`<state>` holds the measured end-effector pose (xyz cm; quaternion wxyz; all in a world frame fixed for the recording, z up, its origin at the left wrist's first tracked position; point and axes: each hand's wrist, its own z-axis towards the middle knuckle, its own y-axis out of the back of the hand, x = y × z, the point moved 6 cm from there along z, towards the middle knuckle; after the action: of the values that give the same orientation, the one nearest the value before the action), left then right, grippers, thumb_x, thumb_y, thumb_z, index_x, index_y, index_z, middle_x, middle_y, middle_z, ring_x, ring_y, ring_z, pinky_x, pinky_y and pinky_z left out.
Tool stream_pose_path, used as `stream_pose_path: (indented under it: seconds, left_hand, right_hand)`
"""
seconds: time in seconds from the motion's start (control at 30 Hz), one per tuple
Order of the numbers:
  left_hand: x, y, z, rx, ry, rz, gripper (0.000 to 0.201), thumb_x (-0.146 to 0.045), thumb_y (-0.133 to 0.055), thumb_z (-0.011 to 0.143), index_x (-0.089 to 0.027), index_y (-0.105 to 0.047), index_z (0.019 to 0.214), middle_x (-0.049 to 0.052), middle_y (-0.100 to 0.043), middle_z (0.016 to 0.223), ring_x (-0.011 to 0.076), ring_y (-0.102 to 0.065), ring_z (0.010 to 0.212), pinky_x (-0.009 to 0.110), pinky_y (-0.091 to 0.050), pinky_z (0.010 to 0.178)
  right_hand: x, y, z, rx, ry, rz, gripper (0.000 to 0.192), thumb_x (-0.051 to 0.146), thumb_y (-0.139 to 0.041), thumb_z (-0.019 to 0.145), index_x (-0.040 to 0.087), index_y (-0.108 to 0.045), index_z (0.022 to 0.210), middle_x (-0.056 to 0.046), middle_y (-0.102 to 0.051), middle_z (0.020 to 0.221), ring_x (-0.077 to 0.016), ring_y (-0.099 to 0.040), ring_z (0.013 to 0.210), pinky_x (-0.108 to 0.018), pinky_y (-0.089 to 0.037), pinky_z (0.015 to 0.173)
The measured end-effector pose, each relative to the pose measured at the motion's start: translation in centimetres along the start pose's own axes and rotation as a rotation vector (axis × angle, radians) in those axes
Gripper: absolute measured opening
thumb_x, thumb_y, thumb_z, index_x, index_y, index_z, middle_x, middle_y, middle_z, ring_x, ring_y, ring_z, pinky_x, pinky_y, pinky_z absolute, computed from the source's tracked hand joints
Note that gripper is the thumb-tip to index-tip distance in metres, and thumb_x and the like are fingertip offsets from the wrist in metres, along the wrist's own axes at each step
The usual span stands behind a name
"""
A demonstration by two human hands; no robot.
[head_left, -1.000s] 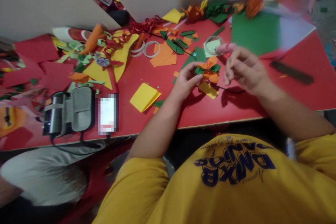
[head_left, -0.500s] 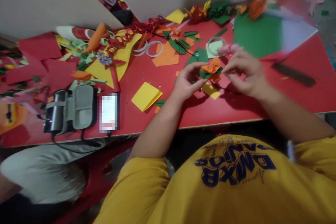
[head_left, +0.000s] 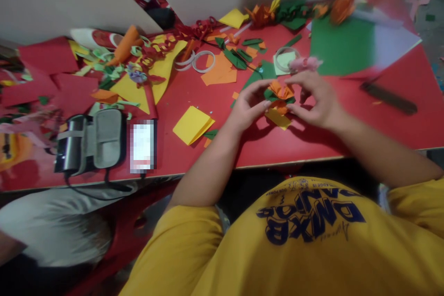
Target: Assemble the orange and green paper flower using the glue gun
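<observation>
An orange paper flower (head_left: pixel 281 90) with green paper leaves (head_left: pixel 269 96) is between my hands above the red table. From its left side, my left hand (head_left: pixel 251 104) grips it, with the thumb below and the fingers behind. My right hand (head_left: pixel 317 101) curls around the flower's right side, index fingertip at the petals and thumb at the lower edge. A small yellow paper piece (head_left: pixel 278 119) shows just under the flower. Just behind the right hand are a pink paper piece (head_left: pixel 305 64) and a tape roll (head_left: pixel 287 54).
Folded yellow paper (head_left: pixel 192 125), a phone (head_left: pixel 142 146) and an open grey case (head_left: pixel 106 141) lie to the left. Paper scraps and red sheets (head_left: pixel 48 58) cover the far left. A green sheet (head_left: pixel 342 48) and a dark bar-shaped object (head_left: pixel 388 98) lie to the right. Another person's leg (head_left: pixel 58 226) is at lower left.
My right hand has moved left and opened from a pinch to reach around the flower's right side. The flower has turned slightly; my left hand keeps hold of it.
</observation>
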<state>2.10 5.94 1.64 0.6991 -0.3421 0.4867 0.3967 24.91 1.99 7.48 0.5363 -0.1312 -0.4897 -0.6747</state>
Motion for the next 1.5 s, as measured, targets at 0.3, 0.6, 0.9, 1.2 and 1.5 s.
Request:
stream_pose_path:
  seconds: [0.3,0.6,0.9,1.2,1.5]
  left_hand:
    - [1.0,0.5,0.0,-0.029,0.133,-0.045,0.074,-0.08,-0.094,0.092,-0.039,-0.08,0.152,0.008,-0.084,0.126,0.0351,-0.089,0.12,0.048,-0.075,0.1]
    - [1.0,-0.2,0.1,-0.016,0.218,-0.088,0.074,-0.08,-0.09,0.097,-0.031,-0.077,0.151,0.01,-0.089,0.127,0.035,-0.092,0.115,0.05,-0.074,0.103]
    - [1.3,-0.9,0.1,0.029,0.31,-0.225,0.055,-0.064,-0.095,0.099,-0.027,-0.085,0.138,0.009,-0.092,0.122,0.0317,-0.092,0.113,0.044,-0.076,0.1]
    - [0.3,-1.1,-0.2,0.027,0.316,-0.232,0.07,-0.07,-0.1,0.093,-0.027,-0.081,0.145,0.006,-0.09,0.125,0.0276,-0.092,0.111,0.037,-0.074,0.099]
    - [1.1,-0.7,0.0,0.0,0.267,-0.177,0.07,-0.073,-0.105,0.088,-0.031,-0.085,0.141,0.004,-0.085,0.117,0.0203,-0.087,0.095,0.029,-0.072,0.081]
  right_hand:
    - [0.7,0.1,0.2,0.005,-0.062,0.113,0.036,0.055,-0.092,0.101,0.025,-0.086,0.119,-0.006,-0.084,0.108,-0.0177,-0.069,0.076,-0.033,-0.062,0.069]
    - [0.8,-0.7,0.0,0.048,-0.133,0.189,0.022,0.043,-0.09,0.101,0.023,-0.089,0.11,-0.004,-0.084,0.091,-0.0172,-0.07,0.073,-0.031,-0.057,0.068]
    - [-0.7,-1.4,-0.2,0.094,-0.241,0.4,0.031,0.052,-0.091,0.103,0.023,-0.081,0.105,-0.003,-0.082,0.09,-0.0171,-0.072,0.074,-0.029,-0.057,0.065]
    - [-0.2,-1.1,-0.2,0.064,-0.239,0.312,0.026,0.045,-0.092,0.098,0.023,-0.084,0.107,-0.004,-0.085,0.097,-0.0176,-0.074,0.079,-0.029,-0.056,0.066]
    - [0.3,-0.6,0.0,-0.024,-0.106,0.087,0.015,0.038,-0.085,0.097,0.024,-0.083,0.102,-0.006,-0.082,0.103,-0.0215,-0.074,0.087,-0.035,-0.059,0.073]
